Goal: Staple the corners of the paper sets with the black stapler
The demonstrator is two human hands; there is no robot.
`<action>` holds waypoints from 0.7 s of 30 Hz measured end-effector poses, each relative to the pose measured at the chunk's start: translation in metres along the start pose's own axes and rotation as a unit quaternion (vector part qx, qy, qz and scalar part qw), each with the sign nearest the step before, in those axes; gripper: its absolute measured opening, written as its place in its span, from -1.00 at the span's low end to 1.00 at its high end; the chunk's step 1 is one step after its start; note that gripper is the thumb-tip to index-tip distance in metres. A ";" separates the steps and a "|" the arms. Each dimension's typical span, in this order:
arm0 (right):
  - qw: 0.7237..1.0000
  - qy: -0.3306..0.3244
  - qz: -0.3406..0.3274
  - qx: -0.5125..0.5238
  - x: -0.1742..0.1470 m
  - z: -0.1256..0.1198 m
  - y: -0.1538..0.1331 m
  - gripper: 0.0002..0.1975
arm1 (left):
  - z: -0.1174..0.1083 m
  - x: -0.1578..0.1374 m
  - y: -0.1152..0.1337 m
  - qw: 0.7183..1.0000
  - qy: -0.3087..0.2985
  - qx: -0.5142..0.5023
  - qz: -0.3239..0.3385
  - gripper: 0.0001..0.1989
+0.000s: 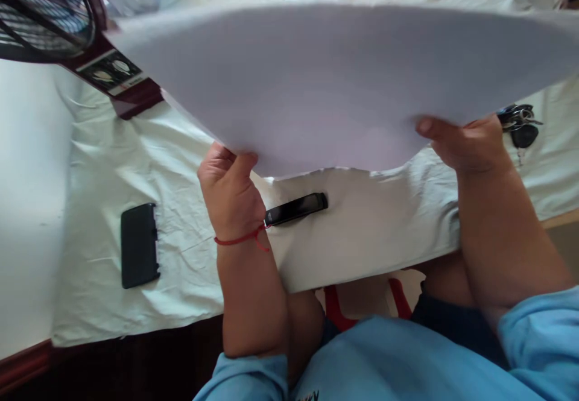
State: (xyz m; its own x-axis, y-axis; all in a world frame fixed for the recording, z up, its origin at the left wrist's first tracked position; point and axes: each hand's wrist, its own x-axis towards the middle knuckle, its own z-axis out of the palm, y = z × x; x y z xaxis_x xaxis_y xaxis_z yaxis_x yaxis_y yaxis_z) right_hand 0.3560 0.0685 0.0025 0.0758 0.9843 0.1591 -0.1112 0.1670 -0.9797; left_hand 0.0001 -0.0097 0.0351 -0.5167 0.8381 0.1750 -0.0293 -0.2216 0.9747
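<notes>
A large white sheet of paper (325,81) is held up above the cloth-covered table, slightly bowed, its near edge uneven. My left hand (233,190), with a red string around its wrist, pinches the sheet's near left edge, thumb on top. Along the near right edge my right hand (470,142) grips the paper with the thumb on top; its other fingers are hidden beneath. Under the sheet, just right of my left wrist, a black stapler-like object (296,209) lies on the cloth.
On the left lies a dark flat phone-like case (139,245). A maroon fan (90,45) stands at the back left, close to the paper's left corner. A bunch of keys (522,125) rests beyond my right hand. The pale tablecloth (185,292) hangs over the near edge.
</notes>
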 end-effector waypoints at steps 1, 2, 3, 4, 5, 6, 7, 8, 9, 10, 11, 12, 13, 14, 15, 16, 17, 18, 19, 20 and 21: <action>1.000 -0.023 -0.016 -0.004 -0.002 0.000 -0.002 -0.12 | 0.000 0.000 0.000 1.000 0.004 -0.001 -0.003 -0.79; 0.999 -0.044 -0.028 -0.013 -0.003 -0.001 -0.003 -0.18 | 0.000 0.000 0.000 1.000 0.009 -0.001 -0.004 -0.79; 0.997 -0.061 -0.032 -0.025 -0.004 -0.001 -0.003 -0.25 | 0.000 0.000 0.000 1.000 0.012 0.002 -0.006 -0.78; 0.997 -0.066 -0.027 -0.038 -0.005 -0.001 -0.002 -0.32 | 0.001 -0.001 0.000 1.000 0.013 0.006 -0.009 -0.77; 0.996 -0.066 -0.017 -0.050 -0.005 -0.001 -0.001 -0.37 | 0.002 -0.001 0.001 1.000 0.011 0.011 -0.014 -0.77; 0.996 -0.061 -0.008 -0.058 -0.005 0.000 0.001 -0.40 | 0.003 -0.001 0.002 1.000 0.007 0.015 -0.020 -0.76; 0.997 -0.051 -0.003 -0.060 -0.005 0.001 0.003 -0.41 | 0.004 -0.001 0.003 0.999 0.003 0.019 -0.025 -0.76; 0.998 -0.041 -0.003 -0.057 -0.004 0.003 0.005 -0.40 | 0.005 -0.001 0.004 0.999 0.002 0.020 -0.025 -0.76; 0.998 -0.031 -0.010 -0.050 -0.004 0.004 0.007 -0.37 | 0.006 -0.001 0.005 1.000 0.007 0.020 -0.015 -0.75; 0.999 -0.022 -0.023 -0.041 -0.004 0.006 0.008 -0.33 | 0.007 -0.001 0.005 1.000 0.018 0.018 0.005 -0.74; 0.999 -0.017 -0.038 -0.030 -0.003 0.007 0.009 -0.29 | 0.007 -0.001 0.006 0.999 0.034 0.019 0.028 -0.72; 0.998 -0.017 -0.051 -0.019 -0.003 0.008 0.010 -0.26 | 0.007 -0.001 0.007 0.997 0.049 0.023 0.050 -0.71; 0.998 -0.021 -0.057 -0.010 -0.003 0.009 0.009 -0.24 | 0.007 -0.001 0.007 0.996 0.059 0.032 0.063 -0.71; 0.998 -0.030 -0.055 -0.007 -0.004 0.008 0.009 -0.23 | 0.007 -0.001 0.006 0.995 0.065 0.043 0.068 -0.74; 0.998 -0.043 -0.043 -0.014 -0.004 0.008 0.008 -0.23 | 0.007 -0.002 0.006 0.995 0.061 0.056 0.061 -0.77; 0.998 -0.056 -0.026 -0.030 -0.004 0.007 0.006 -0.24 | 0.007 -0.002 0.005 0.995 0.052 0.065 0.047 -0.80; 0.996 -0.066 -0.010 -0.052 -0.004 0.006 0.005 -0.26 | 0.007 -0.003 0.003 0.996 0.042 0.067 0.032 -0.80; 0.994 -0.072 0.002 -0.077 -0.005 0.005 0.004 -0.29 | 0.007 -0.004 0.002 0.997 0.035 0.064 0.018 -0.80; 0.992 -0.073 0.007 -0.099 -0.005 0.003 0.002 -0.34 | 0.008 -0.004 0.001 0.998 0.030 0.060 0.008 -0.80; 0.991 -0.068 0.007 -0.117 -0.005 0.002 0.001 -0.38 | 0.008 -0.004 0.000 0.998 0.032 0.055 0.004 -0.80; 0.990 -0.060 0.000 -0.127 -0.006 0.001 0.001 -0.41 | 0.008 -0.004 -0.001 0.998 0.041 0.050 0.008 -0.80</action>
State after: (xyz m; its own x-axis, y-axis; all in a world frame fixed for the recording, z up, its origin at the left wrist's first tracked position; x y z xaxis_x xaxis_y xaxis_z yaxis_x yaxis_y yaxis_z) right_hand 0.3543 0.0630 0.0010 -0.0445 0.9864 0.1580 0.1421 0.1628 -0.9764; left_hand 0.0095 -0.0089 0.0345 -0.5854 0.7899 0.1826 0.0634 -0.1799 0.9816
